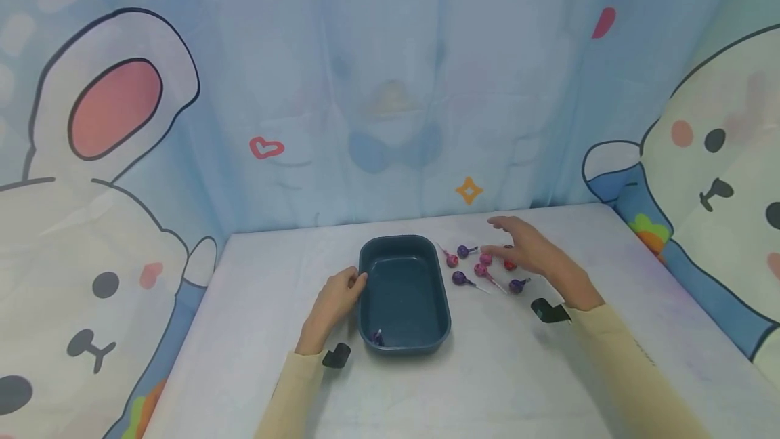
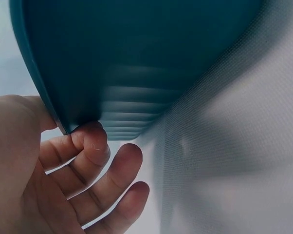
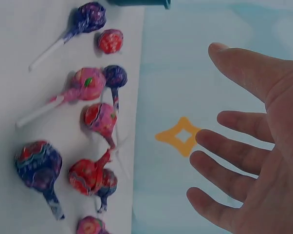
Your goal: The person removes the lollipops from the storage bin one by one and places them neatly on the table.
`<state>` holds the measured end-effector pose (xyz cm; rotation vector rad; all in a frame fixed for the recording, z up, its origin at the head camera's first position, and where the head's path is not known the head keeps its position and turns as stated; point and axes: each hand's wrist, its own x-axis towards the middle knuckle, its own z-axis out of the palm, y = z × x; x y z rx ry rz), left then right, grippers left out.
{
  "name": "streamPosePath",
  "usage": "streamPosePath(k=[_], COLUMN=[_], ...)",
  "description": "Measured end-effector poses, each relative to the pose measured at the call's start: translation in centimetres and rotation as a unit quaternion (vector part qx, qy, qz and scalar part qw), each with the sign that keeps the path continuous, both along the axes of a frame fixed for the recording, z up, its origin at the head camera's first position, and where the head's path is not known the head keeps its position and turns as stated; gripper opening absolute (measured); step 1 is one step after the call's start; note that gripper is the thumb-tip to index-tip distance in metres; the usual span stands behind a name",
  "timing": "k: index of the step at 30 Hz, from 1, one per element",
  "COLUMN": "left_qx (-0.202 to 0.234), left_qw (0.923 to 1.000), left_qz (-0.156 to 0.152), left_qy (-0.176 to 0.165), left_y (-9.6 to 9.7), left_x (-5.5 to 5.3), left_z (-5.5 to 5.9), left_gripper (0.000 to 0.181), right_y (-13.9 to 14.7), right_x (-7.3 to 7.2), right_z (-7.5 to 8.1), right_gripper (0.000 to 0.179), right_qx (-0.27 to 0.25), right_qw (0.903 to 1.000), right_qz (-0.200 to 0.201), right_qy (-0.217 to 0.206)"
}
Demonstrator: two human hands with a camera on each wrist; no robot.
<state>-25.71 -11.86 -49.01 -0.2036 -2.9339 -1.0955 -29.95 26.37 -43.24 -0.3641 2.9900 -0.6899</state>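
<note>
My left hand (image 1: 336,298) pinches the left rim of a dark teal plastic box (image 1: 405,303), thumb and index finger over the edge; the other fingers curl loosely below in the left wrist view. One dark purple lollipop (image 1: 378,338) lies in the near left corner of the box. My right hand (image 1: 529,246) hovers over the far right of a group of wrapped lollipops, fingers spread and holding nothing. Among them are a pink lollipop (image 1: 481,270), a purple lollipop (image 1: 459,278) and another purple lollipop (image 1: 516,286). A red lollipop (image 1: 510,265) is partly hidden below the right hand.
The white-covered table (image 1: 268,290) ends at a blue cartoon curtain (image 1: 390,87) behind. Rabbit-printed cloth (image 1: 707,120) stands at both sides. The lollipops lie just right of the box, with white sticks pointing various ways.
</note>
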Motion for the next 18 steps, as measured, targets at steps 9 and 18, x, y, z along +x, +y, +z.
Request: streamPosePath(k=[9,18], left_qx=[-0.003,-0.004], left_qw=[1.0,1.0], left_qz=[-0.002,0.001], left_qy=[0.002,0.0], left_y=[0.0,0.1], left_x=[0.0,-0.1], left_z=[-0.1,0.0], left_gripper=[0.031,0.031], right_y=[-2.7,-6.1], right_x=[0.7,1.6], right_z=[0.1,-0.4], right_gripper=[0.072,0.07], right_qx=[-0.024,-0.032], right_qw=[0.9989,0.9957], right_qz=[0.04,0.086], right_qy=[0.008,0.016])
